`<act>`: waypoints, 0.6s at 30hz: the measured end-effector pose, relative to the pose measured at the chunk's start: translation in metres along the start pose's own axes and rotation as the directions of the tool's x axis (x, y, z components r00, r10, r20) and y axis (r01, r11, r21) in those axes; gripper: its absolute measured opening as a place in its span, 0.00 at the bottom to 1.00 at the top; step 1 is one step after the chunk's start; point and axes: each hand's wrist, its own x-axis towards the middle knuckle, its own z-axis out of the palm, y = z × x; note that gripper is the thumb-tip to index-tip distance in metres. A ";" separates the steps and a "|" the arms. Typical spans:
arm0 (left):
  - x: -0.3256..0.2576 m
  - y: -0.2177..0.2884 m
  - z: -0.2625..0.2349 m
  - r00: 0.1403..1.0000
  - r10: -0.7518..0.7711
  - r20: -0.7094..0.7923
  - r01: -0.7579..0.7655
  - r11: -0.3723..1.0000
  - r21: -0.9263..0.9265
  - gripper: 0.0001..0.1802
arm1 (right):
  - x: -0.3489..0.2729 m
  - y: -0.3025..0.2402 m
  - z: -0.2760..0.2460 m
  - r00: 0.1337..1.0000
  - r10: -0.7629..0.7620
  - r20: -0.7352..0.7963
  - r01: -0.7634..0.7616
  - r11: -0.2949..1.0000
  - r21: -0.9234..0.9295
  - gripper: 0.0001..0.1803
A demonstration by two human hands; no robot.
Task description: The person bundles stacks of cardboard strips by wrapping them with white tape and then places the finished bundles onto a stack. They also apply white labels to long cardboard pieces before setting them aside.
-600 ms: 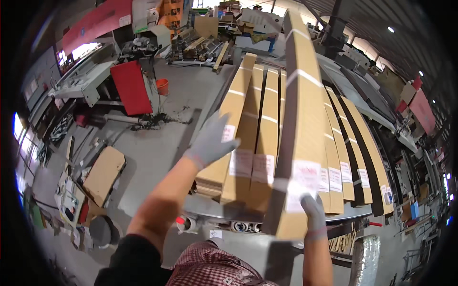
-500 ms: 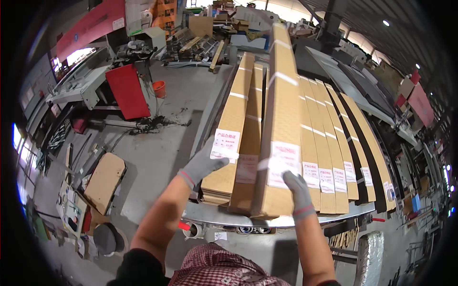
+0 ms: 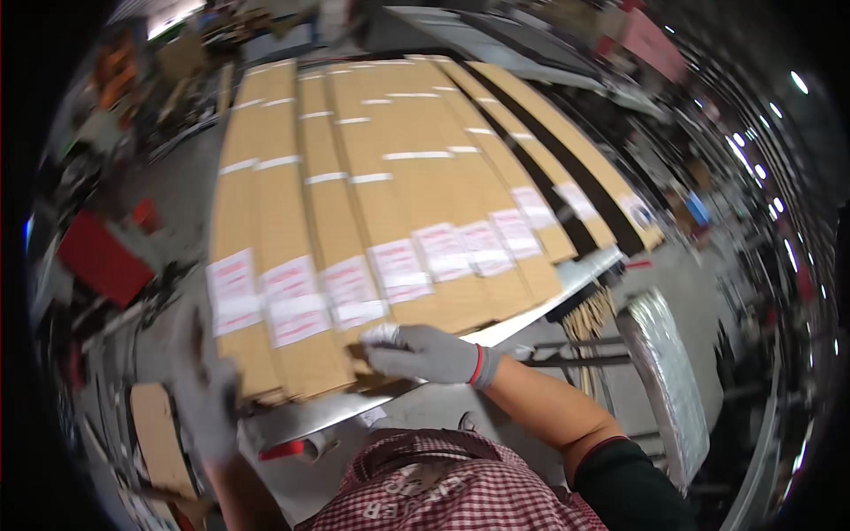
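The left hand (image 3: pixel 202 385) is motion-blurred beside the near end of the leftmost carton (image 3: pixel 235 203); whether it grasps or is released cannot be determined. This carton lies on the counter (image 3: pixel 522 320), forward and right of that hand, long axis pointing away from the person. The third carton (image 3: pixel 335 212) lies roughly parallel. The right hand (image 3: pixel 425 352) is nearer its near end, fingers together, pointing left; grip cannot be confirmed.
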 end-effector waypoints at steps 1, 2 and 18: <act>0.001 0.030 0.010 0.995 -0.032 0.094 0.038 0.997 -0.066 0.37 | -0.024 -0.004 -0.013 0.999 0.017 0.044 -0.017 1.000 0.009 0.24; -0.009 0.038 0.028 0.992 0.083 0.092 -0.070 0.988 -0.140 0.33 | -0.050 -0.003 -0.029 0.999 0.001 0.051 0.001 0.999 -0.033 0.24; 0.034 0.090 0.697 0.858 -0.234 0.457 0.409 0.850 -0.332 0.43 | -0.585 0.290 -0.351 0.382 0.082 -0.921 -0.393 0.916 -0.081 0.25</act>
